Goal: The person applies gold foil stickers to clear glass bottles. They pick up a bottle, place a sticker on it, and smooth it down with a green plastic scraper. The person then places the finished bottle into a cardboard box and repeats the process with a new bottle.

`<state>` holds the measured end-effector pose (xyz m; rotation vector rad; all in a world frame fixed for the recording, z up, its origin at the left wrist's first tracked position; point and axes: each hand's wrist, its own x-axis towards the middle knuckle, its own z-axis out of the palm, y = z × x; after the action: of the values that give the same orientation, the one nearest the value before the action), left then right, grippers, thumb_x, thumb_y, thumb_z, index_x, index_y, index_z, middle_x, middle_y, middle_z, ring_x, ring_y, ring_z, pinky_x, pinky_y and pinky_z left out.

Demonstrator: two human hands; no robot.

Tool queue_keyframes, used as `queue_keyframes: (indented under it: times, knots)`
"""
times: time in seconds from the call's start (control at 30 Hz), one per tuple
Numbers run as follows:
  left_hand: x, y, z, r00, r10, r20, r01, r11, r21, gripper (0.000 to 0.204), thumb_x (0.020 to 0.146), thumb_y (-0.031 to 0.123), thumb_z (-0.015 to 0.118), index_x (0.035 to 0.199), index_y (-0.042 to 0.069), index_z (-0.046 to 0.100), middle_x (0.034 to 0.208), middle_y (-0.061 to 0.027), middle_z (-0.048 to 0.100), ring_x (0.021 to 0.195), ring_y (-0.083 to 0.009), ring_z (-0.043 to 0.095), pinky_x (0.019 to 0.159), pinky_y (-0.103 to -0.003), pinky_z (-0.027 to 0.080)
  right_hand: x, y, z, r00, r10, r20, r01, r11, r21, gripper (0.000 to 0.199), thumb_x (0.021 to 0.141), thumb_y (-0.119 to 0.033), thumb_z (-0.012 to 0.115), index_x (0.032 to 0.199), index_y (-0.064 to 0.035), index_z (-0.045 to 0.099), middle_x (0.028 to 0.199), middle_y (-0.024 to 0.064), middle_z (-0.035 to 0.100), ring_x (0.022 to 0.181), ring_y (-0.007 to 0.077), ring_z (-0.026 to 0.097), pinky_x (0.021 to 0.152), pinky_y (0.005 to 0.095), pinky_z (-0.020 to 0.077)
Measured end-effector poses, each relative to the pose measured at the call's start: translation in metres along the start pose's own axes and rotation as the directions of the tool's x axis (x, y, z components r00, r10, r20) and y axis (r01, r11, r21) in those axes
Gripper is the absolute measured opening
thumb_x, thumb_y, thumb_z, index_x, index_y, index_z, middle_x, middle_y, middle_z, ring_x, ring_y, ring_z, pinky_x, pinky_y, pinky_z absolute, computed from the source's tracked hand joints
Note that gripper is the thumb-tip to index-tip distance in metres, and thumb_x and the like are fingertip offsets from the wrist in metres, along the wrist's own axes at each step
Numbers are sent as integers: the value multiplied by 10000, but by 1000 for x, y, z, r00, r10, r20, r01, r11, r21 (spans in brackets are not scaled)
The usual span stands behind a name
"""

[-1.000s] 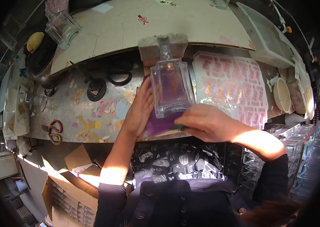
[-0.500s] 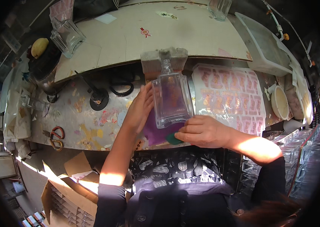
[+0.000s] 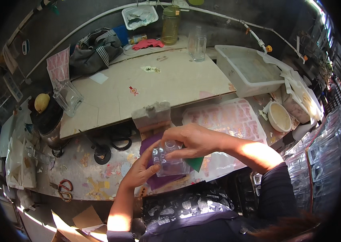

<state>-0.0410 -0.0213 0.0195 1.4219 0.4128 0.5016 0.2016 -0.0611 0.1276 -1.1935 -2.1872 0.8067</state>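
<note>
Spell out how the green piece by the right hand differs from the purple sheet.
The green piece shows only a small, pointed part; the purple sheet shows a larger area. The green piece juts out below the right hand; the purple sheet lies under the glass bottle. Both are partly hidden.

Hard sunlight bleaches patches on 2 forearms (image 3: 261, 155) — the wall (image 3: 225, 38) behind is dim. Pale glints edge the glass bottle (image 3: 172, 167); fisheye distortion bows the workbench (image 3: 67, 171) — outer margins darken to black.
</note>
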Motion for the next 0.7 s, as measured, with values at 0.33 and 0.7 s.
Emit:
queue_keyframes:
  times: [0.33,0.7]
  knots:
    - [-38,71,-90,546,401,-735,-205,915,347,371,955,128,554,1309,26,511,1142,-79,602,1089,-161,566,953,-311,451,75,70,-152,653,-14,-757,-210,957,-199,346,788,-335,757,854,-16,640,651,24,557,615,79,496,549,271,416]
    - [2,79,-306,271,585,-764,328,691,645,838,759,310,791,1416,44,345,1267,-172,491,1201,-294,482,1003,-414,406,181,254,-235,517,128,-847,-661,688,-299,452,822,-442,663,997,-26,624,1006,211,667,957,382,638,783,461,494]
